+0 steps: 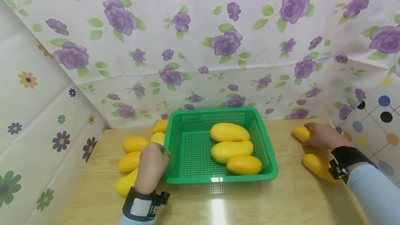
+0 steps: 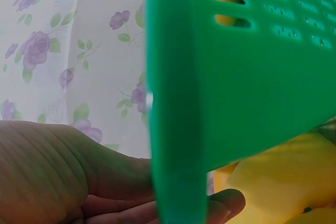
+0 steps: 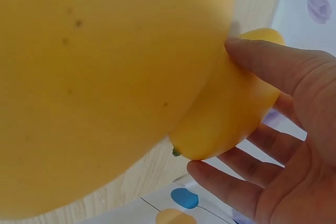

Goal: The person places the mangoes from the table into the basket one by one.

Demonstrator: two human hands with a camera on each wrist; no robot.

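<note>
Three yellow mangoes (image 1: 232, 151) lie in the green basket (image 1: 200, 180), one in front of another, all in its right half; on the left, the holes of the basket's floor show. The nearest of them reaches close to the right wall. The basket stands on the wooden tabletop (image 1: 193, 206). From here I see the person's left hand (image 1: 153, 162) at its left rim, the grip closed in a pinch, thumb on one side and fingers on the other. At least five loose mangoes (image 1: 135, 144) sit left of the basket, some just beside it. Well over to the right, the right hand (image 1: 322, 135) is around a mango (image 1: 300, 133), its grip parted about as wide as the fruit, thumb touching; whether it holds firmly, I can't tell. Another mango (image 1: 317, 164) lies just nearer the person.
</note>
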